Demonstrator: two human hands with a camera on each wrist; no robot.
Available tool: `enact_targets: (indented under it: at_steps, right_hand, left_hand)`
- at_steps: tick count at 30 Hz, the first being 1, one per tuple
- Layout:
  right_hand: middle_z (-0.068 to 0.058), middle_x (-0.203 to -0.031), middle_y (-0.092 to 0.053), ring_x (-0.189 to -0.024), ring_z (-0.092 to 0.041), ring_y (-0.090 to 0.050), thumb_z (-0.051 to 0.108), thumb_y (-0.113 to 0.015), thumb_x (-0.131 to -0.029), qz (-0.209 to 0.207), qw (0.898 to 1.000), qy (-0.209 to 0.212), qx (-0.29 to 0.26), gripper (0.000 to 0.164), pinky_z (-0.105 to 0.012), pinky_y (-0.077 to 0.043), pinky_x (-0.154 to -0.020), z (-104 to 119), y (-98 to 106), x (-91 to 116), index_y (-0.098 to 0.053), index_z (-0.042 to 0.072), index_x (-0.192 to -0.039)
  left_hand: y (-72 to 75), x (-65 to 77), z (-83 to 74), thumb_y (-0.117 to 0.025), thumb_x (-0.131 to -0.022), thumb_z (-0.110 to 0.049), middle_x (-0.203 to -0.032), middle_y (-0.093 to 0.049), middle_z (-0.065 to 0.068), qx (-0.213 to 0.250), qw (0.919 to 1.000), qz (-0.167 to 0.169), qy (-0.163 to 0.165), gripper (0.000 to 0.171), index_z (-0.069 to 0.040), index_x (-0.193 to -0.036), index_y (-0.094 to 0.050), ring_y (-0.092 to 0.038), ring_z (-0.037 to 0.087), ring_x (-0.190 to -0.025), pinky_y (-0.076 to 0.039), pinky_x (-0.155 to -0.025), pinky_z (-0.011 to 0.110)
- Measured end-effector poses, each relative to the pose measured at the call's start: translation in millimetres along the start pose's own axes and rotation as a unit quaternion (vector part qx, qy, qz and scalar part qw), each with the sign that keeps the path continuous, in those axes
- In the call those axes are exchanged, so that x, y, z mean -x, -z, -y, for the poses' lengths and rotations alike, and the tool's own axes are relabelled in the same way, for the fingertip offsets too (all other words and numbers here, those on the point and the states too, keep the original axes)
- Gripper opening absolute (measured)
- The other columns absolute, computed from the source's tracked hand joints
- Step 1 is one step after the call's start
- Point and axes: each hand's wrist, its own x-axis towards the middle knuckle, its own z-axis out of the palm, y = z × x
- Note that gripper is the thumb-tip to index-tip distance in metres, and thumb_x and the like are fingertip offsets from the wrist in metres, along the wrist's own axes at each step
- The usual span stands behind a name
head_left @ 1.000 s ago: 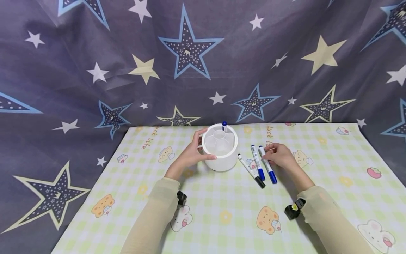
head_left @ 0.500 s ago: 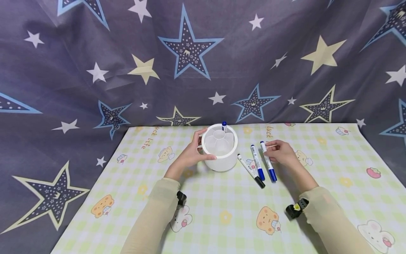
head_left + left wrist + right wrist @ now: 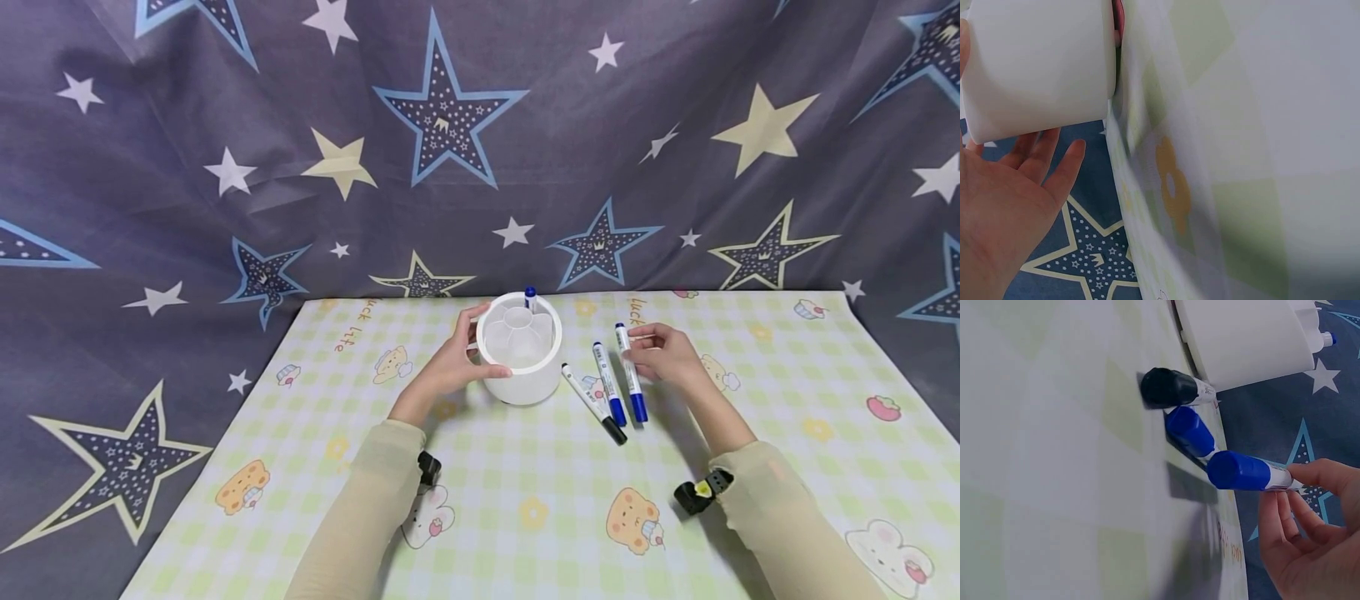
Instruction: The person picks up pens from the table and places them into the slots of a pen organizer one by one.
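Note:
My left hand [image 3: 455, 360] grips the side of a white round pen holder [image 3: 522, 385], its thumb at the front and its fingers near the left rim. Clear dividers split the holder, and a blue-capped marker [image 3: 530, 299] stands at its back. In my right hand [image 3: 663, 357] a white marker with a blue cap [image 3: 632, 375] is pinched between thumb and fingers. The right wrist view shows that marker's blue cap [image 3: 1235, 470] raised off the cloth. Beside it lie another blue-capped marker [image 3: 609, 383] and a black-capped marker [image 3: 592, 402].
A green-and-white checked cloth [image 3: 480, 533] with cartoon prints covers the table. Behind it hangs a dark star-patterned curtain [image 3: 285, 92]. The holder stands just left of the loose markers.
My right hand has picked up the rightmost blue-capped marker from the cloth, moving it slightly toward the back. The left hand and the pen holder have stayed in place.

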Motion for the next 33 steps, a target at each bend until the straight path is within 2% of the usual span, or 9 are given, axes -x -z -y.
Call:
enact_targets:
  at_steps: [11, 12, 18, 19, 23, 33]
  right_hand:
    - [0.003, -0.099, -0.060, -0.071, 0.002, -0.061, 0.008, -0.069, -0.090, -0.014, 0.999, 0.022, -0.027, 0.056, -0.018, -0.059, -0.069, 7.6, 0.1, 3.0, -0.046, -0.006, -0.139]
    - [0.004, -0.098, -0.059, -0.071, 0.002, -0.061, 0.008, -0.069, -0.090, -0.018, 0.999, 0.023, -0.031, 0.056, -0.018, -0.059, -0.069, 8.3, 0.2, 3.3, -0.046, -0.006, -0.139]
    - [0.011, -0.091, -0.059, -0.071, 0.005, -0.062, 0.002, -0.067, -0.090, -0.036, 0.994, 0.047, -0.091, 0.053, -0.016, -0.059, -0.069, 12.2, -1.4, 6.2, -0.045, -0.008, -0.137]
    - [0.012, -0.090, -0.059, -0.071, 0.005, -0.062, 0.001, -0.067, -0.090, -0.038, 0.993, 0.050, -0.101, 0.051, -0.016, -0.059, -0.068, 13.0, -1.7, 6.4, -0.046, -0.008, -0.136]
    - [0.015, -0.088, -0.061, -0.073, 0.005, -0.062, 0.000, -0.066, -0.089, -0.050, 0.989, 0.053, -0.127, 0.045, -0.016, -0.059, -0.068, 16.7, -2.5, 5.9, -0.050, -0.004, -0.131]
    - [0.013, -0.089, -0.062, -0.075, 0.004, -0.062, -0.001, -0.066, -0.089, -0.083, 0.982, 0.066, -0.156, 0.028, -0.016, -0.059, -0.070, 29.2, -6.3, 7.8, -0.059, 0.014, -0.112]
  left_hand:
    - [-0.9, 0.3, -1.2, -0.087, -0.077, -0.016, -0.155, -0.041, 0.008, -0.003, 1.0000, -0.001, -0.004, 0.107, -0.032, -0.155, -0.016, -0.044, 0.029, -0.141, -0.037, -0.118, 0.050]
    - [-0.5, 2.0, -5.4, -0.086, -0.077, -0.015, -0.156, -0.040, 0.010, 0.000, 1.0000, 0.001, -0.001, 0.107, -0.031, -0.156, -0.016, -0.043, 0.030, -0.141, -0.037, -0.118, 0.051]
    - [-0.3, 1.1, -4.7, -0.087, -0.077, -0.014, -0.155, -0.041, 0.010, 0.002, 1.0000, -0.002, 0.003, 0.107, -0.030, -0.156, -0.016, -0.044, 0.030, -0.141, -0.037, -0.118, 0.050]
    - [-0.8, -0.7, -0.5, -0.087, -0.076, -0.016, -0.154, -0.042, 0.009, 0.000, 1.0000, -0.005, 0.000, 0.108, -0.032, -0.155, -0.017, -0.045, 0.029, -0.141, -0.038, -0.118, 0.049]
    - [-0.9, -0.6, -1.3, -0.088, -0.075, -0.015, -0.154, -0.043, 0.010, 0.001, 1.0000, -0.007, 0.000, 0.108, -0.031, -0.155, -0.017, -0.045, 0.030, -0.140, -0.038, -0.118, 0.049]
    - [-0.8, -0.2, -2.6, -0.086, -0.077, -0.012, -0.156, -0.040, 0.011, 0.005, 1.0000, 0.001, 0.003, 0.109, -0.030, -0.157, -0.015, -0.043, 0.031, -0.142, -0.036, -0.118, 0.050]
